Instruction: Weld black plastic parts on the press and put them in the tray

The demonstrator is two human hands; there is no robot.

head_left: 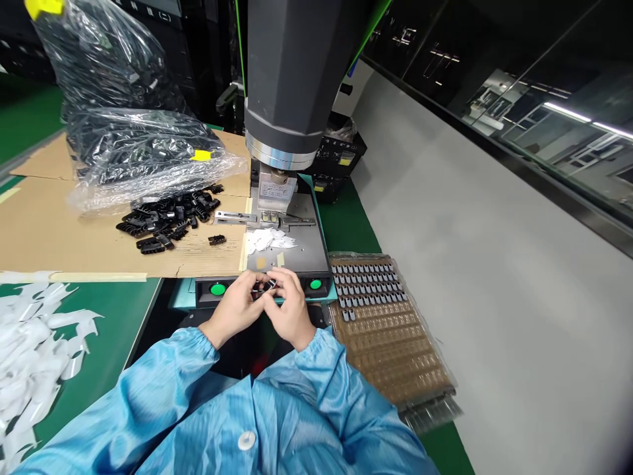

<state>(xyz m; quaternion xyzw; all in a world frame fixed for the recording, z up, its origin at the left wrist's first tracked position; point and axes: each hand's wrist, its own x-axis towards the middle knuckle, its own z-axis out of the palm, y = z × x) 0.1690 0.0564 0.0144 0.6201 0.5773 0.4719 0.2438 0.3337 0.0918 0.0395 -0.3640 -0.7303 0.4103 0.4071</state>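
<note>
1. Holding the small black part (270, 285) calls for light, even pressure, I judge.
2. Left hand (235, 305) and right hand (290, 307) are together, fingertips pinching it, between the green buttons (217, 289).
3. Steady wrists should help.

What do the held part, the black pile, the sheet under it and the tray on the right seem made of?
Held part: perhaps plastic; dark with a glint, but mostly hidden.
Black pile: likely moulded plastic, judging by its glossy highlights.
Sheet: looks like cardboard, matt and tan.
Tray: probably thin formed plastic, with shiny pockets and a see-through edge.
</note>
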